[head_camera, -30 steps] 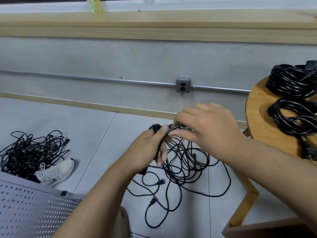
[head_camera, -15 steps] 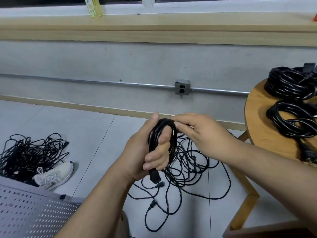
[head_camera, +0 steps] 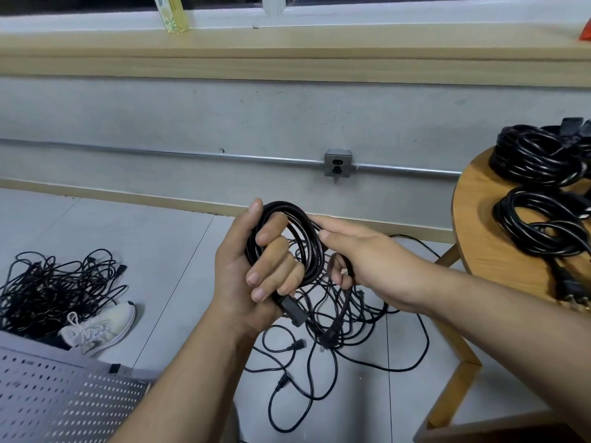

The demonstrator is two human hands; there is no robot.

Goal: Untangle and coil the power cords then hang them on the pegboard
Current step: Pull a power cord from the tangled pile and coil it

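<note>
**Both hands working a half-wound black cord below the wall socket**

The left hand is gripping a coil of black power cord, low and a little left of the wall socket. Its four fingers are curling through the loops while the thumb is pressing against the coil's outer left edge. A plug is hanging from the bottom of the coil, just under the little finger.

The right hand is reaching in from below and right of the socket. Its thumb and forefinger are touching the coil's right side, and its lower fingers are curling round a free strand that is dropping towards the floor.

Directly below the socket, beneath both hands, a loose tangle of black cords is sprawling across the grey tiles. Far to the socket's lower left, a second tangle is lying on the floor with a pale shoe resting against it. The pegboard, grey and perforated, is lying nearer the camera than that tangle.

To the socket's right, a round wooden table is carrying two finished coils, one behind the other. High above the socket and to its left, a yellow bottle is standing on the window sill.
</note>
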